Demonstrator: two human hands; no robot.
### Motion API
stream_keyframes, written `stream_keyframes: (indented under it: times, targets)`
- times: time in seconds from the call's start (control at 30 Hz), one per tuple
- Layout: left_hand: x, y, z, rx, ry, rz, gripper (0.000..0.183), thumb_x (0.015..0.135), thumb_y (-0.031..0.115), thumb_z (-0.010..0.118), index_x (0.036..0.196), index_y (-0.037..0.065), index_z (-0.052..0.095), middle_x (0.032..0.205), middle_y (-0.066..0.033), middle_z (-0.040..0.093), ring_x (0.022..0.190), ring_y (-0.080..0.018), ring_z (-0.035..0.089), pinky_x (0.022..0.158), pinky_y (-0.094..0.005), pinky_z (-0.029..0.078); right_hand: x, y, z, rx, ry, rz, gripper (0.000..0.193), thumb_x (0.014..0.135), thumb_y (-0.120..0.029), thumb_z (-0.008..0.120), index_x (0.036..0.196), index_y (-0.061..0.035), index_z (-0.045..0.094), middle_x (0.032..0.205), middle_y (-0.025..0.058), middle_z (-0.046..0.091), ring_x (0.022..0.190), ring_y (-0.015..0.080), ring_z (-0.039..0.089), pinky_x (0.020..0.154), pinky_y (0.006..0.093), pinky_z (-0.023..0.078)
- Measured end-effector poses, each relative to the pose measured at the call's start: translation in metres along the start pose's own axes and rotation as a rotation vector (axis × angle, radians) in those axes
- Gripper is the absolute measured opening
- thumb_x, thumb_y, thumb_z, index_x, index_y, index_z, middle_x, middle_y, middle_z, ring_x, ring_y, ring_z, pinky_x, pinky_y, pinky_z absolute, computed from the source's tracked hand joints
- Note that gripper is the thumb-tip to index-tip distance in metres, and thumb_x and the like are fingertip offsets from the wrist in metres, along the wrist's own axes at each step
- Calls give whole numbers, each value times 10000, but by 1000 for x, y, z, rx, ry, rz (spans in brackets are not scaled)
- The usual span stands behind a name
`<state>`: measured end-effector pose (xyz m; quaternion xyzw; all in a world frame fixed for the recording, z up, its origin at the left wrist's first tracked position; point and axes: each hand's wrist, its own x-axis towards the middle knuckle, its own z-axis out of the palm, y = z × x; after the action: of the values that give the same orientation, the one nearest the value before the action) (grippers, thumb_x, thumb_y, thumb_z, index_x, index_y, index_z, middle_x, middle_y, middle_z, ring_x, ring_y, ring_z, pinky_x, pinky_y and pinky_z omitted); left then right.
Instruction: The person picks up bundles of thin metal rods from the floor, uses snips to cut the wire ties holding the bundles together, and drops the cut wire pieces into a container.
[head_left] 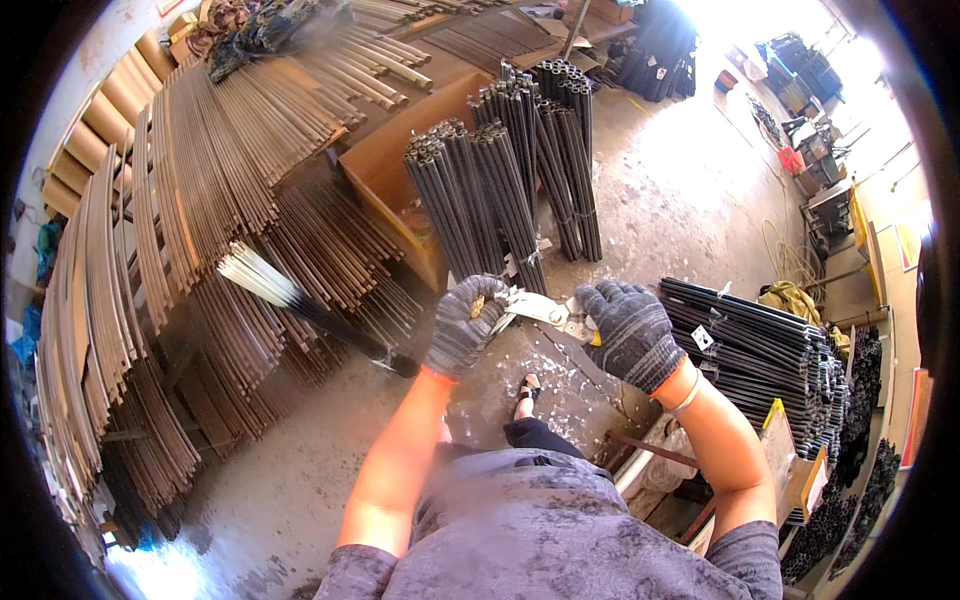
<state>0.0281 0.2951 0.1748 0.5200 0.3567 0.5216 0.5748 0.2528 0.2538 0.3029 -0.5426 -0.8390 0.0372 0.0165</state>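
Both of my hands wear grey striped knit gloves with orange cuffs and are raised in front of my body. My left hand (pixel 467 326) is closed, with a yellowish roll-like piece showing at its fingers. My right hand (pixel 632 335) has its fingers curled at the other end, beside a bit of yellow. Stretching between the hands is a white and silvery piece (pixel 537 306), whose exact kind I cannot make out. Just beyond it, bundles of black tubes (pixel 480 200) stand upright. To the right of my right hand lies a stack of dark tubes (pixel 745 335) with white tags.
Long brown strips (pixel 200 170) fill racks on the left. A bundle of rods with white ends (pixel 262 277) juts out near my left arm. Behind the upright tubes is a cardboard box (pixel 385 175). White scraps litter the concrete floor (pixel 670 190). A yellow-edged board (pixel 775 450) stands at the right.
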Motion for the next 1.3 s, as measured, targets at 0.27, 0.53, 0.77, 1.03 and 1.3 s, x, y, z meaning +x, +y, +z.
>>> stream_keyframes:
  times: [0.27, 0.53, 0.77, 1.03, 1.3]
  targets:
    - [0, -10, 3, 53, 26, 41, 121, 850, -10, 656, 968, 15, 662, 925, -28, 681, 858, -107, 617, 782, -257, 501, 4, 4, -10, 198, 43, 25, 463, 682, -222, 766, 1075, -86, 562, 962, 140, 619, 857, 346, 617, 745, 440, 494]
    - [2, 0, 7, -8, -10, 24, 134, 841, 15, 671, 974, 5, 661, 940, -36, 688, 890, -109, 621, 807, -255, 498, 9, 1, -6, 2, 2, -20, 562, 656, -244, 772, 1151, -80, 565, 982, 143, 600, 888, 343, 598, 787, 444, 472]
    - [2, -2, 7, 34, -20, 13, 139, 843, 55, 666, 972, 3, 662, 923, -39, 692, 871, -113, 629, 798, -256, 500, 11, -1, -1, 18, 35, -59, 487, 692, -260, 736, 1101, -53, 571, 920, 141, 589, 871, 329, 595, 759, 433, 467]
    - [6, 11, 7, 19, -49, 1, 150, 821, 49, 660, 960, -2, 689, 898, -45, 699, 850, -115, 632, 781, -262, 497, 10, 0, 4, 57, -10, 3, 565, 655, -246, 769, 1153, -78, 561, 980, 139, 615, 890, 348, 608, 783, 444, 480]
    - [9, 9, 7, 11, -74, 10, 142, 825, 38, 673, 960, 4, 703, 895, -48, 702, 853, -119, 637, 777, -261, 500, 13, 1, 1, 22, 9, -41, 517, 650, -246, 764, 1104, -92, 570, 942, 129, 612, 868, 343, 610, 775, 443, 483]
